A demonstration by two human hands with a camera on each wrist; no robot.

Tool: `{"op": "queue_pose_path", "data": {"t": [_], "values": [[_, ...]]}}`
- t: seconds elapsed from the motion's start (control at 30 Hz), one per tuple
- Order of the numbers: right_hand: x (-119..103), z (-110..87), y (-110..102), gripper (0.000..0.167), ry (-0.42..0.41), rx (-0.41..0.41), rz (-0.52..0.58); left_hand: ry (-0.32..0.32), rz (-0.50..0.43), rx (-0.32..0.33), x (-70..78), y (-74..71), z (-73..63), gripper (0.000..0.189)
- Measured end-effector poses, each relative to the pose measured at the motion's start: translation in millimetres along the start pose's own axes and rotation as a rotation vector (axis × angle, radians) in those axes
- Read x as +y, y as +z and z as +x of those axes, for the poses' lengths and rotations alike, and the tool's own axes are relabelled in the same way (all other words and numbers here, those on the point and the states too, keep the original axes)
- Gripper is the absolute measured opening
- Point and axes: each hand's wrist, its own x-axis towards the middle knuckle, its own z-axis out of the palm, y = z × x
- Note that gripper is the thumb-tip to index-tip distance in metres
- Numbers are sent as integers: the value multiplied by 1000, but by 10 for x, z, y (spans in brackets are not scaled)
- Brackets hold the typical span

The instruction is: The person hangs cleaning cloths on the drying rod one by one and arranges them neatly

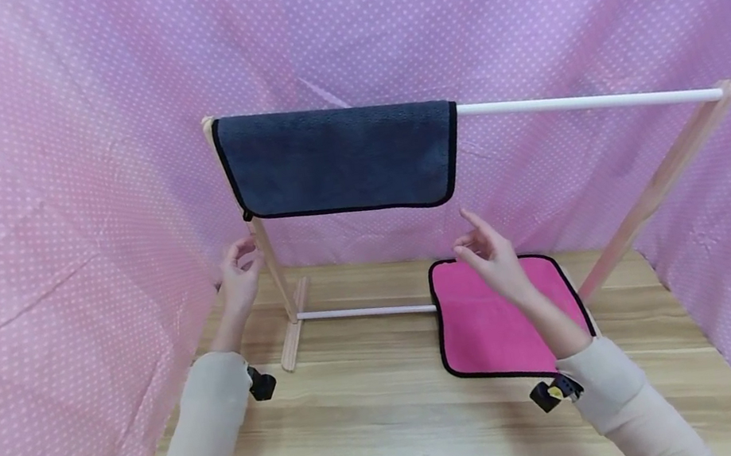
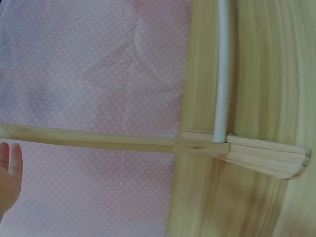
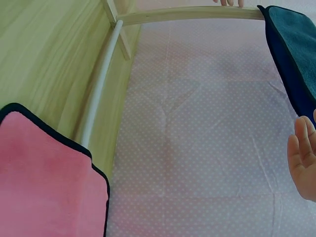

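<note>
The dark towel hung folded over the white top rail of a stand, taking up the rail's left portion and leaving the right portion bare. Its black edging showed along the sides and bottom, and a small black loop stuck out at the lower left corner, beside the left post.

The right hand was just below the towel's lower right corner, its fingers loose and spread, with the index finger pointing up toward the edge; it grasped nothing. The left hand was beside the left post, under the loop, its fingers gently bent and likewise released. Whether its fingertips touched the wood could not be told.

Beneath the right hand lay a pink towel with black edging, spread out at the right side of the stand. The white lower rod ran from the left post to this towel's left edge and was hidden beyond it. The wooden right post rose behind it. The stand stood on a wood-grain table, surrounded by a pink curtain with white dots. Pale sleeves covered both forearms, and a small black device sat at each wrist.
</note>
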Motion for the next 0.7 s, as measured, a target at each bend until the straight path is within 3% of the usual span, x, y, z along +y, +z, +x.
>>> {"op": "queue_pose_path", "data": {"t": [0.1,0.27,0.37,0.57,0.7], "values": [[34,-47,-6,56,20,-15,10,6,22,-42,-17,26,-26,35],[112,-120,-9,56,29,-27,35,-24,-50,-131,-84,69,-57,43],[166,-180,-8,56,43,-18,32,-10,-80,-173,-133,107,-70,50],[265,-303,7,57,86,-25,16,59,-45,-173,-186,135,-104,55],[314,-359,15,58,127,-34,12,157,31,-191,-194,104,-112,55]]}}
